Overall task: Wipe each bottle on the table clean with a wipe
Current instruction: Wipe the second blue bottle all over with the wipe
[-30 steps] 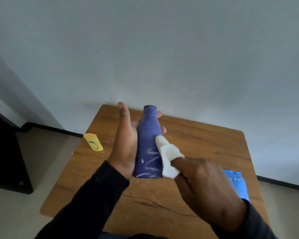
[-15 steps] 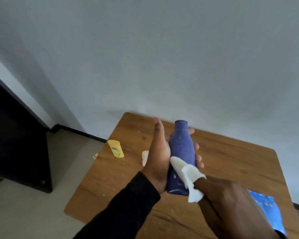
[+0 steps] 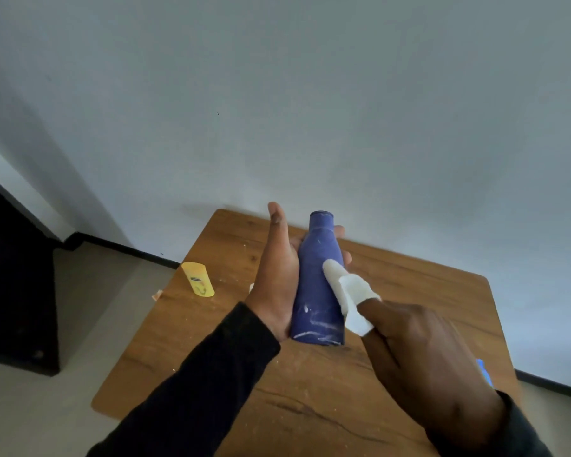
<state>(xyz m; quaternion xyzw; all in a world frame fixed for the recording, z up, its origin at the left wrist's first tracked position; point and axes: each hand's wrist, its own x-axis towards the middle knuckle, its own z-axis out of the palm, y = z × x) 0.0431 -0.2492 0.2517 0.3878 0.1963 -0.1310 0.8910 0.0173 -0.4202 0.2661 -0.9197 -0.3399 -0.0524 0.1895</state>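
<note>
Where table meets wall, yellow bottle left.

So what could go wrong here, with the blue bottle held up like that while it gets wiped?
The blue bottle is off the table, cradled in the left hand with its thumb straight, so a hard push from the wipe might slip it loose. White smears near its base could get missed. The yellow bottle sits near the table edge.

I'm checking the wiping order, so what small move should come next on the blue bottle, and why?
Probably slide the wipe down toward the base. White streaks still show low on the bottle, below where the right hand presses the wipe at mid-body. The left hand holds the bottle above the table.
</note>
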